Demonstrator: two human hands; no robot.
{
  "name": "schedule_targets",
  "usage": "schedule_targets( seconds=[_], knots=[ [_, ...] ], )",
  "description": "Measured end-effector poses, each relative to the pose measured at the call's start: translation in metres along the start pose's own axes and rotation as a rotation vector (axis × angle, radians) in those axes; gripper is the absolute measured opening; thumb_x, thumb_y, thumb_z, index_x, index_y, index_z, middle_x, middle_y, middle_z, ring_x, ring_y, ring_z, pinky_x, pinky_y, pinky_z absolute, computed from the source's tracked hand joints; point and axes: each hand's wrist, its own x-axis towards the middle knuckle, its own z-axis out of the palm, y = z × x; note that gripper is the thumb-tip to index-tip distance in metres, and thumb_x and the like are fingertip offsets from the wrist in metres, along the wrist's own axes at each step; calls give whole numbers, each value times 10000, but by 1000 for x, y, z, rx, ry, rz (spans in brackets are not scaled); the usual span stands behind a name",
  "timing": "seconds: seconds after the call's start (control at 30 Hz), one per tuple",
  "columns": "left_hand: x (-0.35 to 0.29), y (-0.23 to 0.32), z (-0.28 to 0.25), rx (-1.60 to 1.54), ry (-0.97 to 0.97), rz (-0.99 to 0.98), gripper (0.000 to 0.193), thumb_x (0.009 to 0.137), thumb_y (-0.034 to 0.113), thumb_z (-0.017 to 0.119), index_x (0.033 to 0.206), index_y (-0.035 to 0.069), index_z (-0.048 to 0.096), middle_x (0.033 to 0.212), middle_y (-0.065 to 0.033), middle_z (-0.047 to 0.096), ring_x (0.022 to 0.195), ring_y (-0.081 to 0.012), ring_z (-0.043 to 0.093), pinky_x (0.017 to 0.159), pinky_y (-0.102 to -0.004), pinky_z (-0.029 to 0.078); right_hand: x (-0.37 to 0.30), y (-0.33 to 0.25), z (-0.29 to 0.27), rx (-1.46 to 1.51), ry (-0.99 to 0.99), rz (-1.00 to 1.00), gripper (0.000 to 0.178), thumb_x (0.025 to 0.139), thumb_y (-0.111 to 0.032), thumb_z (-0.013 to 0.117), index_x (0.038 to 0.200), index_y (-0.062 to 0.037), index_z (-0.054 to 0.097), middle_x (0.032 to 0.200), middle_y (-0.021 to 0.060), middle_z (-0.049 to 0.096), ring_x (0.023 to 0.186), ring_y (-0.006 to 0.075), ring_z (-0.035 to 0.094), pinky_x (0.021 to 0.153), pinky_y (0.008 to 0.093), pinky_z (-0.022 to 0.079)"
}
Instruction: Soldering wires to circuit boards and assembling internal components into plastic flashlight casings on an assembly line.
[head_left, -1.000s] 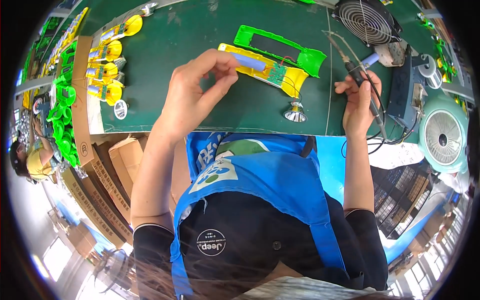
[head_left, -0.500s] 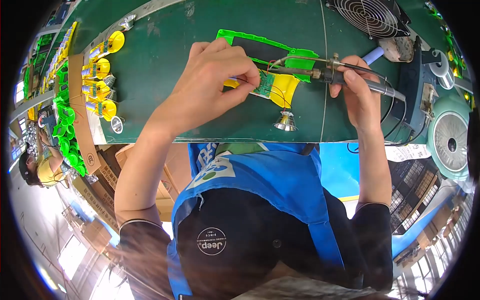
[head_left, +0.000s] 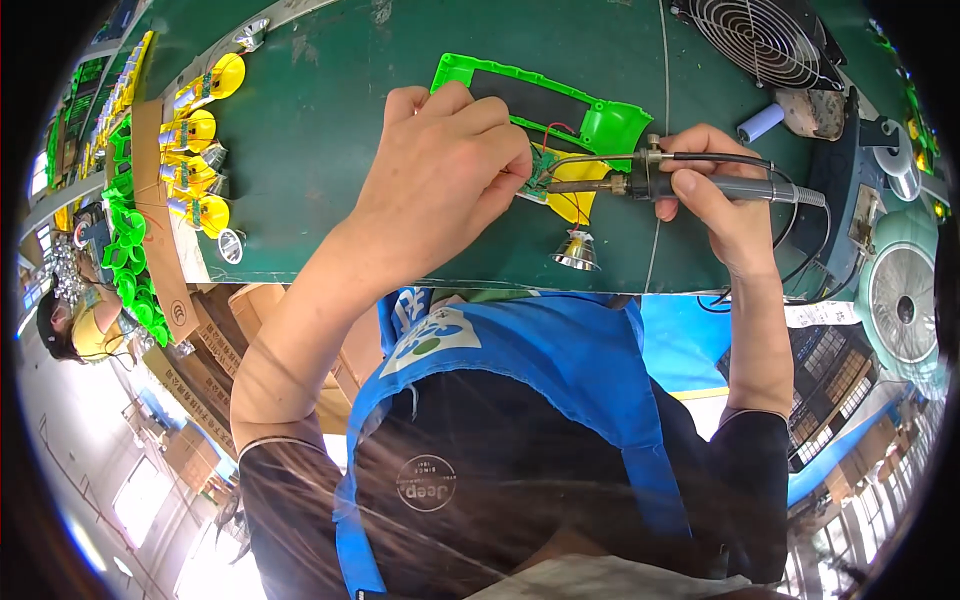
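Observation:
My right hand (head_left: 725, 200) is wrapped round the grey handle of a soldering iron (head_left: 765, 190) with a thin feed tube fixed along it. The iron's tip rests at a small green circuit board (head_left: 537, 187) on a yellow housing (head_left: 574, 207). At the board's left edge, the fingers of my left hand (head_left: 440, 185) are pinched together; what they hold is hidden behind them. A red wire (head_left: 560, 127) loops up from the board. Just beyond lies a bright green frame (head_left: 618, 127), and a shiny reflector cup (head_left: 576, 252) sits on the near side.
Yellow housings with boards (head_left: 205, 215) line the left side, beside a cardboard box (head_left: 172, 220) and green parts (head_left: 128, 250). A black fan (head_left: 755, 42), a lilac cylindrical cell (head_left: 760, 122) and a mint-green fan (head_left: 902, 300) are at right. Another person (head_left: 85, 318) works far left.
The soldering iron has come down and left, its tip now at the board. My left hand has shifted slightly right, hiding the dark wire seen near its fingertips before.

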Motion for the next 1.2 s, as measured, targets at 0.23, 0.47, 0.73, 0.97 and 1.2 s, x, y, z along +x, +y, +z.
schedule_targets(
  seconds=[0.23, 0.47, 0.73, 0.97, 1.2],
  knots=[
    [1, 0, 0, -6, -32, -14, 62, 766, 87, 660, 760, 112, 604, 790, -23, 534, 840, -222, 527, 856, -399, 365, -1, -1, 1, -14, 0, 8, 201, 850, -113, 686, 956, 24, 582, 802, 63, 658, 662, 101, 644, 615, 219, 529],
    [0, 0, 3, 30, 29, 6, 165, 727, 25, 688, 780, 132, 574, 775, 25, 531, 790, -178, 513, 826, -353, 335, -3, 4, -4, 13, 20, -54, 209, 838, -109, 690, 956, 33, 590, 818, 83, 663, 669, 122, 658, 637, 237, 544],
    [2, 2, 2, 6, -24, -10, 152, 736, 30, 683, 786, 128, 577, 768, 28, 540, 794, -176, 524, 843, -362, 329, -4, 13, -7, 118, 150, -150, 278, 857, -169, 671, 994, 57, 585, 802, 120, 653, 668, 156, 637, 656, 269, 517],
    [22, -21, -14, -406, 119, -69, 140, 748, 60, 698, 870, 68, 631, 811, -71, 580, 716, -243, 581, 691, -354, 446, 9, -10, 2, -141, 304, -493, 381, 931, -310, 601, 1103, 12, 493, 816, 134, 646, 726, 190, 620, 747, 325, 472],
    [37, -64, -12, 211, 80, 121, 313, 657, 222, 766, 901, 129, 593, 1019, -53, 563, 1023, -274, 522, 855, -440, 394, 75, -8, 24, -158, 266, -639, 258, 939, -130, 597, 1150, -54, 469, 1008, 125, 677, 993, 193, 623, 927, 330, 455]
  ],
)
